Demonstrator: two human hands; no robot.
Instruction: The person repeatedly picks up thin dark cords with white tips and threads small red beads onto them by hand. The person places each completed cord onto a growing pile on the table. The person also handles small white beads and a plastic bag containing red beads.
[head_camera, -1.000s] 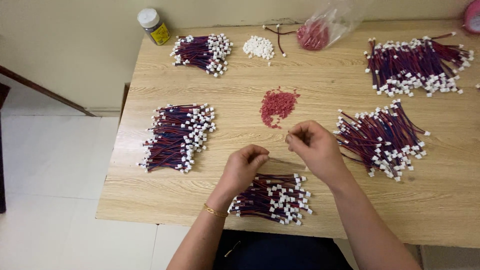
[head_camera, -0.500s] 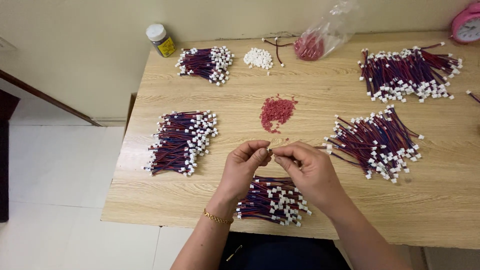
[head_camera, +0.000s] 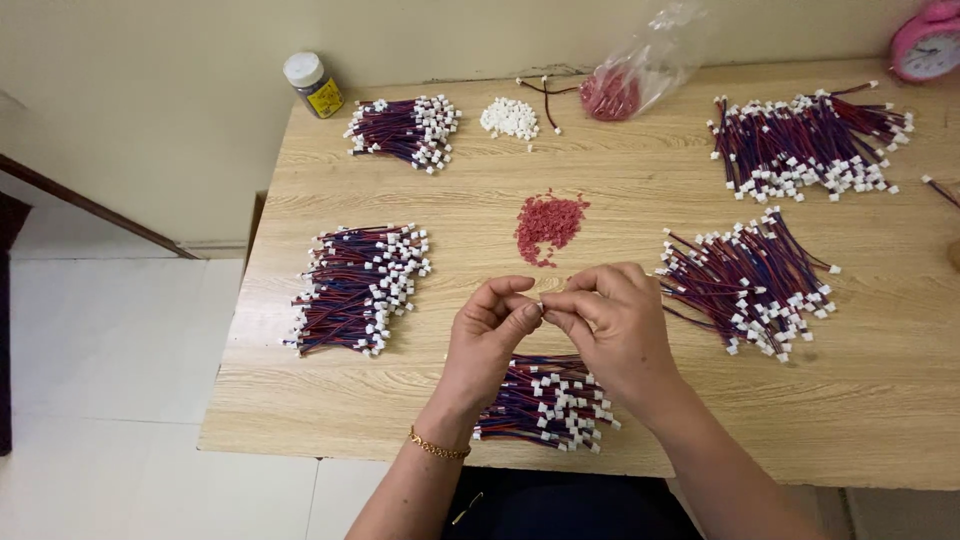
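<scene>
Head view: your left hand (head_camera: 490, 335) and right hand (head_camera: 615, 325) meet fingertip to fingertip over the wooden table (head_camera: 880, 400), both pinched narrow on something tiny between them. It looks like a small white connector piece (head_camera: 541, 303), though it is too small to be sure, and you cannot see a wire running from it. It sits right above the near wire bundle (head_camera: 545, 400), which your wrists partly cover. Risk, as a judgement: a pinch this fine could slip, and the piece would drop into that near bundle and get lost among the white plugs; your right forearm is also close to the right-hand bundle (head_camera: 750, 290) and could brush its wires out of line. Count: five bundles of red-and-blue wires with white plugs, the other three being the left one (head_camera: 360, 290), the far left one (head_camera: 405, 130) and the far right one (head_camera: 810, 145). One loose pile of red bits (head_camera: 550, 222), one pile of white housings (head_camera: 510, 117), one clear plastic bag (head_camera: 635, 80) with red bits, one small jar (head_camera: 312, 85), one pink clock (head_camera: 928, 42).
</scene>
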